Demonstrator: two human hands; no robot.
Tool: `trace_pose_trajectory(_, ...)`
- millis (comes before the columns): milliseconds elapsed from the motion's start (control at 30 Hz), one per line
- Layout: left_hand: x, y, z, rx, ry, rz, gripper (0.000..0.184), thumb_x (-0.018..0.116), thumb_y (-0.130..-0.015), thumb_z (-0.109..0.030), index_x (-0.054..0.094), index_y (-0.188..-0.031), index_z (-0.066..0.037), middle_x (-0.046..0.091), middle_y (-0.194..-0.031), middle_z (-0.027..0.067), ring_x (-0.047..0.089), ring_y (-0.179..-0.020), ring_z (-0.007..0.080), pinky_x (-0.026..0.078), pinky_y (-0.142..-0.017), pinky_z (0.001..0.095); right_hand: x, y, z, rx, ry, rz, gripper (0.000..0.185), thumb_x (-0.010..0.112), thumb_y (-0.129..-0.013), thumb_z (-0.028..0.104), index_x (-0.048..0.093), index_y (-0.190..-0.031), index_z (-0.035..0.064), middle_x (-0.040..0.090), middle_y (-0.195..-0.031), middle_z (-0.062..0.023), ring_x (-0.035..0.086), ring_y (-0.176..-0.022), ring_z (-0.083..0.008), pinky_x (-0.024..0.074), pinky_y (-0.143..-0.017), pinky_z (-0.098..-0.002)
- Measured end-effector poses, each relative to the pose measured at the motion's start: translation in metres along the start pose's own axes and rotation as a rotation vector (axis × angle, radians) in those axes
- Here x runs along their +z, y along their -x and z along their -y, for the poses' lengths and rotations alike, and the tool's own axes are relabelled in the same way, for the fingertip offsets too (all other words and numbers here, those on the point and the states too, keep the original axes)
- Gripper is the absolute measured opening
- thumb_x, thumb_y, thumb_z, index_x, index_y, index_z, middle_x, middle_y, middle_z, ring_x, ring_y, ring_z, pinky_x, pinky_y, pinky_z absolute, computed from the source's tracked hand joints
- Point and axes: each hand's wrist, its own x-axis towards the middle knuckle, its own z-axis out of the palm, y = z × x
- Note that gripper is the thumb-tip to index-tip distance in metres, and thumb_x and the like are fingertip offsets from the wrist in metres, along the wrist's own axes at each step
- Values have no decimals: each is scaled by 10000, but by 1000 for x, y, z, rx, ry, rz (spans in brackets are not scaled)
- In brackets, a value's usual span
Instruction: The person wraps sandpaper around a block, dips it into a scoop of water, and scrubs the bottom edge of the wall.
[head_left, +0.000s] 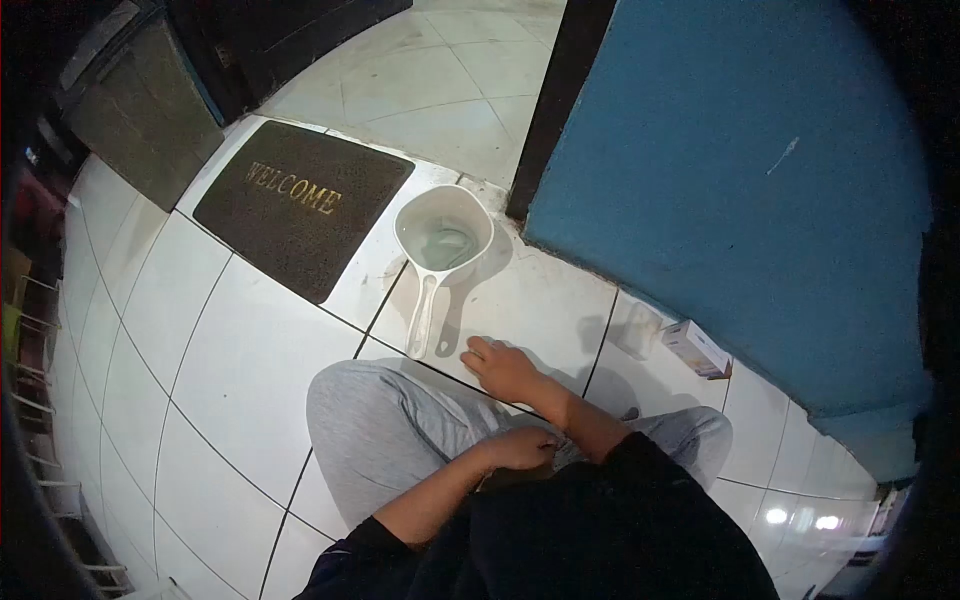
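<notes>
A white plastic water dipper stands upright on the tiles in front of me, holding some clear water. Its handle points back towards my legs. My right hand is just right of the handle's end, apart from it, with loosely bent fingers slightly spread and nothing visible in them. My left hand lies low in my lap by the right forearm, its fingers curled closed. Whatever it may hold is hidden.
A dark WELCOME doormat lies left of the dipper before an open doorway. Along the blue wall at the right stand a small white box and a clear container. My grey-trousered legs are folded on the tiles.
</notes>
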Motion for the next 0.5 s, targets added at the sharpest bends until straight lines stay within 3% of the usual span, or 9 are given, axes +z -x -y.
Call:
trace_pose_trajectory(100, 2, 2, 1, 63, -6, -72, 280, 406, -768, -208, 554, -905, -14, 552, -902, 214, 523, -867, 357, 396, -750, 425, 1, 2, 4, -10, -21, 44, 320, 499, -701, 113, 468, -1019, 89, 412, -1148, -127, 531, -845, -328, 465, -692, -405)
trace_pose_trajectory(267, -5, 7, -13, -9, -77, 16, 280, 405, -770, -205, 555, -913, -17, 557, -898, 212, 527, -856, 362, 402, -740, 430, -1, 58, -18, -162, 18, 57, 352, 552, -679, 142, 470, -1018, 100, 424, -1113, -121, 535, -810, -296, 467, -656, -374)
trace_pose_trajectory(367, -3, 5, -14, -23, -113, 4, 281, 405, -770, -202, 557, -919, -19, 559, -902, 212, 528, -866, 360, 402, -748, 434, -8, 85, -21, -107, -17, 172, 404, 590, -665, 150, 466, -1047, 114, 400, -1160, -120, 521, -878, -308, 477, -678, -398)
trace_pose_trajectory(500, -5, 5, -19, -35, -149, 57, 285, 404, -770, -197, 553, -935, -18, 557, -920, 208, 528, -884, 353, 401, -757, 439, -1, 51, -7, -52, 25, 126, 365, 554, -693, 153, 464, -1045, 112, 404, -1155, -120, 522, -892, -316, 476, -684, -397)
